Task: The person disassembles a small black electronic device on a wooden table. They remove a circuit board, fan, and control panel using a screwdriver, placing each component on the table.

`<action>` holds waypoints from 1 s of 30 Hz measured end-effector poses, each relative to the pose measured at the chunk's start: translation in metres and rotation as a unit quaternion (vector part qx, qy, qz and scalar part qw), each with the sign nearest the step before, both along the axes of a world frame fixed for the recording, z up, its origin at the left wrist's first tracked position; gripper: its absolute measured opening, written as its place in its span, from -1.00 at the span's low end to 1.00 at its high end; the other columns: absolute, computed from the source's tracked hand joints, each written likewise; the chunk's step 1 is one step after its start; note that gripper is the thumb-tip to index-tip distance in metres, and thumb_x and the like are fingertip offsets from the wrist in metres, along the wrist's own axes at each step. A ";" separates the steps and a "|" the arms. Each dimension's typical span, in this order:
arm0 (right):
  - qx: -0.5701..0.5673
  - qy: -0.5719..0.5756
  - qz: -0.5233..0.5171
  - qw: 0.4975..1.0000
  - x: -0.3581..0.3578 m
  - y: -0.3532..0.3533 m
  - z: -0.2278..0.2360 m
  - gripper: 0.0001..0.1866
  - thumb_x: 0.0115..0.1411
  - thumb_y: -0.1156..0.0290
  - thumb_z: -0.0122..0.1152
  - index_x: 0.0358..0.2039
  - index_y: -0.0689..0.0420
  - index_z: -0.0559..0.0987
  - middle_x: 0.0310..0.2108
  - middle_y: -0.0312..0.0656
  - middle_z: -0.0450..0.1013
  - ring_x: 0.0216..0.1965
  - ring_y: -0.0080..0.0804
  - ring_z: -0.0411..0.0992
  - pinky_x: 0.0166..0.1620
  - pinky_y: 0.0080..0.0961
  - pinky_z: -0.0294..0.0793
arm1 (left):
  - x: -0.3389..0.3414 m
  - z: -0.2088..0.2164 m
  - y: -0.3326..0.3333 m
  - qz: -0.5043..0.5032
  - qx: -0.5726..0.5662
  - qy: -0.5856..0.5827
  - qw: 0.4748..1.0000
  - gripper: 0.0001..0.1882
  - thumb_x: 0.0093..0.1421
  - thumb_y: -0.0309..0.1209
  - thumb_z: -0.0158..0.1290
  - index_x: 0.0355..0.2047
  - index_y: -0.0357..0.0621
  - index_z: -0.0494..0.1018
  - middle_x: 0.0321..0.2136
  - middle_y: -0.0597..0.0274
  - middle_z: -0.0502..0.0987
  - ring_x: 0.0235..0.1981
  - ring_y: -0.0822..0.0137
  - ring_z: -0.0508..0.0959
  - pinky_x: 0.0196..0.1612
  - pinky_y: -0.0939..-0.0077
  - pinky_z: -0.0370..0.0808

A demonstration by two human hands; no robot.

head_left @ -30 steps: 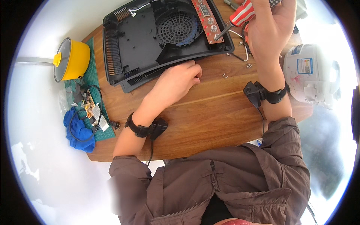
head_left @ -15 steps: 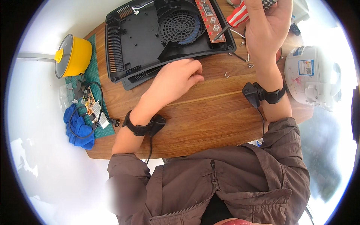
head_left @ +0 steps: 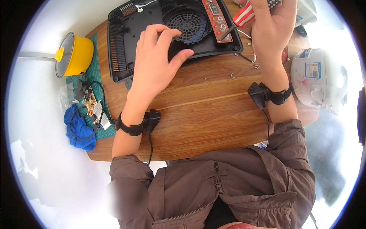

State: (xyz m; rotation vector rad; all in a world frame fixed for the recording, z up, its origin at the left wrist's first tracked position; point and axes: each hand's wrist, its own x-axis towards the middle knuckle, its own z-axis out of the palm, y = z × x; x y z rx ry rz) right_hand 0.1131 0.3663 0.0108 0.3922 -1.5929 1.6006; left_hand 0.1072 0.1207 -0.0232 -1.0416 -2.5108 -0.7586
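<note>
A screwdriver [head_left: 244, 17] with a red and white striped handle is gripped in my right hand [head_left: 272, 34]. Its dark shaft slants down to the near end of a brown circuit board [head_left: 219, 24], which carries a small display and buttons. That board lies along the right side of a black plastic housing [head_left: 126, 51] with a round vent grille [head_left: 187, 26]. Over the housing's near left part, my left hand [head_left: 154, 57] is raised with thumb and fingers apart, holding nothing. Whether its fingers touch the housing I cannot tell.
Several small screws [head_left: 232, 76] lie on the wooden table [head_left: 198, 126] near a white wire [head_left: 254, 57]. At the right stands a white rice cooker [head_left: 309, 89]. On the left, a green mat [head_left: 108, 131] bears a yellow pot [head_left: 80, 57], another circuit board [head_left: 91, 105] and a blue cloth [head_left: 78, 126].
My left hand has moved from the housing's near edge up and left over it, and its fingers have spread. The housing has shifted slightly right. My right hand stays nearly still with the screwdriver.
</note>
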 end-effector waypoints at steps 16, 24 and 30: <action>0.303 0.106 -0.196 0.927 -0.011 0.009 0.008 -0.41 0.33 0.15 0.35 0.18 0.30 0.42 -0.07 -0.20 0.45 -0.11 -0.57 0.44 -0.11 -0.68 0.48 | 0.000 -0.025 0.000 0.015 -0.115 0.037 0.993 -0.14 0.01 0.16 0.32 0.18 -0.14 0.42 0.03 0.13 0.45 0.08 0.08 0.46 0.15 0.21 0.40; 0.186 0.004 -0.060 0.981 -0.007 -0.002 0.019 -0.51 0.35 0.31 0.21 0.18 0.34 0.42 -0.06 0.10 0.53 -0.11 -0.20 0.59 -0.06 -0.34 0.67 | -0.002 -0.026 0.002 0.005 -0.105 0.027 0.994 -0.18 -0.03 0.12 0.35 0.12 -0.15 0.46 -0.05 0.19 0.46 0.04 0.14 0.48 0.07 0.26 0.44; 0.085 -0.004 0.177 0.980 -0.012 0.004 0.013 -0.58 0.44 0.34 0.14 0.18 0.29 0.36 0.08 0.33 0.46 -0.01 0.03 0.59 0.04 -0.18 0.66 | 0.000 -0.027 -0.001 0.010 -0.095 0.034 0.995 -0.18 -0.02 0.13 0.34 0.11 -0.18 0.46 -0.05 0.17 0.46 0.02 0.12 0.48 0.05 0.27 0.45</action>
